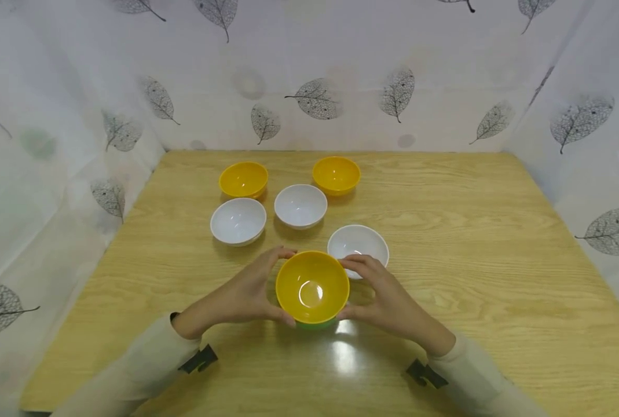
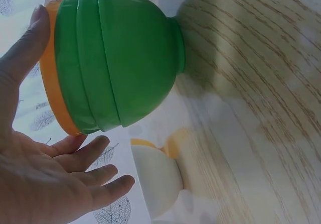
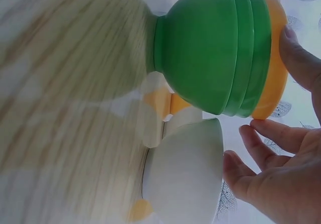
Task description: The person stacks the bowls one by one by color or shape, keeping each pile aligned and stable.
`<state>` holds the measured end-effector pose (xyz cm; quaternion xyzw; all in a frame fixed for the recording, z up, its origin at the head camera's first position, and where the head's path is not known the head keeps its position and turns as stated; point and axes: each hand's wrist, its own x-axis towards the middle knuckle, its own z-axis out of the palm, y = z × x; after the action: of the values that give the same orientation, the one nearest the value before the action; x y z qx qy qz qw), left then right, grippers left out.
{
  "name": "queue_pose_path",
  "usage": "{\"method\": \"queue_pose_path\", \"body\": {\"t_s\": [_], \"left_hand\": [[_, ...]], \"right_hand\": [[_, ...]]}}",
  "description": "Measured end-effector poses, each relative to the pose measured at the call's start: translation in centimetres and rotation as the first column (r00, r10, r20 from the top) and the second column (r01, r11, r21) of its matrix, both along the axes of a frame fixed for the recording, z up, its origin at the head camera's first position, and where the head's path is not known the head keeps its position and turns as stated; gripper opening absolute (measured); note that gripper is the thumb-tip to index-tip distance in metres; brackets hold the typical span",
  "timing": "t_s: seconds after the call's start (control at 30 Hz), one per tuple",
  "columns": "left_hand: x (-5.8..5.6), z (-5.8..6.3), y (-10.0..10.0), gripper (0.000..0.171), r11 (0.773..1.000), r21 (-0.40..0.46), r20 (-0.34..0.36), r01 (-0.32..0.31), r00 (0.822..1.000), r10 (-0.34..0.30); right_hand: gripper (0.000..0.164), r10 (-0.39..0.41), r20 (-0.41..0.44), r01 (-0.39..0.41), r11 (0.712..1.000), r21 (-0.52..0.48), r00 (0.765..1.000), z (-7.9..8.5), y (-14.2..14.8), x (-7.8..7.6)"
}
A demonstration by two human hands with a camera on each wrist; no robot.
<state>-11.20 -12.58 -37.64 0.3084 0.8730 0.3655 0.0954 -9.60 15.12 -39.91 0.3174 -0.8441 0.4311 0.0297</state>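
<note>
Pale walls point(image 1: 340, 35) printed with grey skeleton leaves are seen behind and beside a light wood-grain tabletop point(image 1: 476, 231). At the left, toward the far edge of the tabletop, a glossy round white bowl point(image 1: 238, 222) is placed just in front of a glossy round yellow bowl point(image 1: 244, 179). Nearer, the left hand point(image 1: 249, 289) is extended from a pale sleeve point(image 1: 150, 353), and by its thumb and fingers the rim of a deep yellow upper bowl point(image 1: 312, 284) is gripped. A second white bowl point(image 1: 301, 206) is seen beyond it. The upper bowl is held upright near the middle of the tabletop's near edge, nested in stacked glossy green bowls point(image 2: 135, 58), of which three rims are shown. By the foot of the lowest one, the tabletop appears to be touched. Close to the far edge, a second yellow bowl point(image 1: 336, 175) is placed. A third white bowl point(image 1: 358, 240) is partly covered by the right hand point(image 1: 387, 295); whether it is touched cannot be told. By this hand the opposite side of the same upper rim is pinched.
</note>
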Motion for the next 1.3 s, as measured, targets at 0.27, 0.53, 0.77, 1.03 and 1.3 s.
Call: {"method": "queue_pose_path", "body": {"t_s": [0.27,0.53,0.77,1.03,1.3], "left_hand": [[0.09,0.2,-0.06,0.11,1.0,-0.03,0.0,0.0,1.0,0.0],[0.2,0.06,-0.14,0.109,1.0,-0.024,0.006,-0.005,1.0,0.005],[0.34,0.02,-0.13,0.107,1.0,-0.027,0.0,-0.006,1.0,0.006],[0.4,-0.23,-0.11,0.109,1.0,0.004,0.014,-0.002,1.0,0.002],[-0.16,0.7,-0.32,0.1,0.994,0.093,-0.05,0.062,0.997,-0.057]], "right_hand": [[0.08,-0.021,0.005,0.021,1.0,0.011,1.0,-0.04,-0.03,0.04],[0.081,-0.019,0.011,0.019,1.0,0.024,1.0,0.0,0.03,0.0],[0.082,-0.026,0.017,0.025,0.999,0.025,1.0,0.06,0.01,0.07],[0.087,-0.036,0.011,0.036,0.999,0.037,0.999,0.13,-0.01,0.05],[0.052,-0.096,-0.095,0.073,0.973,-0.221,0.991,0.7,0.07,-0.31]]}}
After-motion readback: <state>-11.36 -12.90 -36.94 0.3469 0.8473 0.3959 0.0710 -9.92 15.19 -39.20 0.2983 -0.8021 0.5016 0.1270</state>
